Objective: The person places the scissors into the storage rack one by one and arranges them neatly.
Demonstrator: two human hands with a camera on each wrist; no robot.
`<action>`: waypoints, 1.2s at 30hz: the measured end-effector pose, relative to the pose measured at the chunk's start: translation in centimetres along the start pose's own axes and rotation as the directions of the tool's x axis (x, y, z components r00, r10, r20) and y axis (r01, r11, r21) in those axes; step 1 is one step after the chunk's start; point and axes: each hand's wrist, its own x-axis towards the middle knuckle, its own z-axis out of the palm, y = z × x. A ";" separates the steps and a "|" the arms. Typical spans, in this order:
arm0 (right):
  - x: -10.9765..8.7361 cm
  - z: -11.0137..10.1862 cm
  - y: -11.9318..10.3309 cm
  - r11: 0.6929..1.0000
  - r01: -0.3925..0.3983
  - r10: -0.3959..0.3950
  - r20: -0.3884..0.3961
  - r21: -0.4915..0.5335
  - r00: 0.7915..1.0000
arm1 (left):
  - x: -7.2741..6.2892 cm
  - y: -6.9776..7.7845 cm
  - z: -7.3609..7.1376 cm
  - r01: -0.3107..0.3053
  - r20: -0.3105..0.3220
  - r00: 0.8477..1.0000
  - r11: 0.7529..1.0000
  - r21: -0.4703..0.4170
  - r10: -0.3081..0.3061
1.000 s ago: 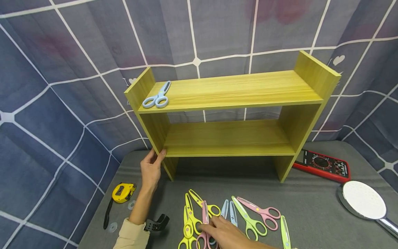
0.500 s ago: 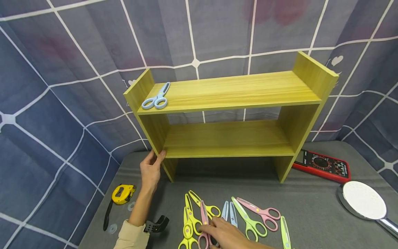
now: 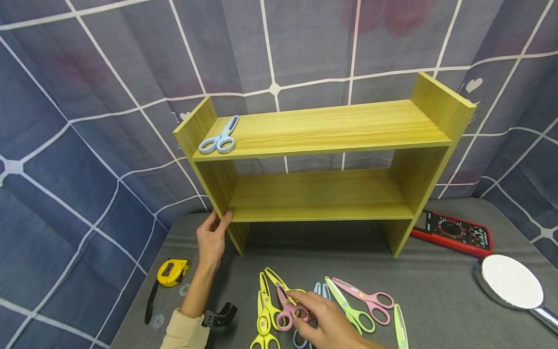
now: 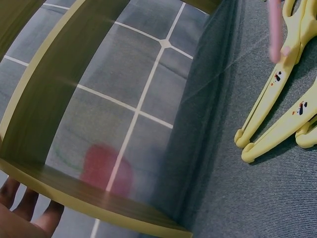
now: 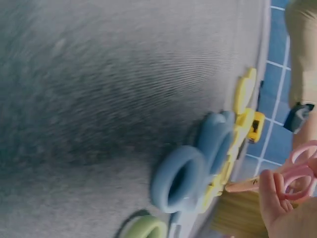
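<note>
A small wooden shelf [image 3: 322, 194] stands upright on the grey surface. My left hand [image 3: 211, 240] grips the lower part of its left side panel, thumb at the front edge; in the left wrist view the fingers [image 4: 47, 220] lie against that panel's outer side. Pink scissors [image 3: 286, 306] are pinched by the handles in my right hand [image 3: 324, 322], raised over the others with blades pointing toward the shelf. Around them lie yellow scissors [image 3: 264, 322], blue scissors [image 3: 322, 290] partly hidden by the hand, and green scissors [image 3: 347, 304]. Light-blue scissors [image 3: 220, 138] rest on the top board's left end.
More pink scissors [image 3: 368, 299] and a green pair [image 3: 400, 327] lie to the right. A red multimeter [image 3: 453, 232] and a round white-topped object with a metal handle [image 3: 510, 282] are further right. A yellow tape measure [image 3: 172, 271] lies at left beside clear discs [image 3: 158, 320].
My right hand has lifted the pink scissors off the surface and turned them slightly, uncovering their handles. The left hand stays on the shelf's side panel.
</note>
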 end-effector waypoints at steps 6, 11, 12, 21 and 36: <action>1.1 -1.4 -1.5 0.990 0.140 -0.136 -0.183 0.009 0.974 | -0.1 0.0 0.1 0.003 0.001 1.000 1.000 0.013 -0.003; 3.6 -3.5 -4.0 0.946 0.317 -0.276 -0.345 0.067 0.897 | -0.1 -0.1 0.1 -0.006 -0.001 1.000 1.000 0.008 0.006; 4.3 -4.0 -4.7 0.928 0.367 -0.317 -0.381 0.063 0.869 | -0.1 0.0 0.1 -0.006 -0.001 1.000 1.000 0.006 0.006; 10.9 -8.5 -8.1 0.833 0.524 -0.526 -0.547 -0.178 0.651 | 0.0 -0.1 0.0 -0.016 -0.008 1.000 1.000 -0.010 0.016; 19.2 -11.9 -9.2 0.927 0.132 -0.289 -0.441 -0.352 0.850 | 0.1 -0.4 0.0 -0.024 0.000 1.000 1.000 -0.020 0.024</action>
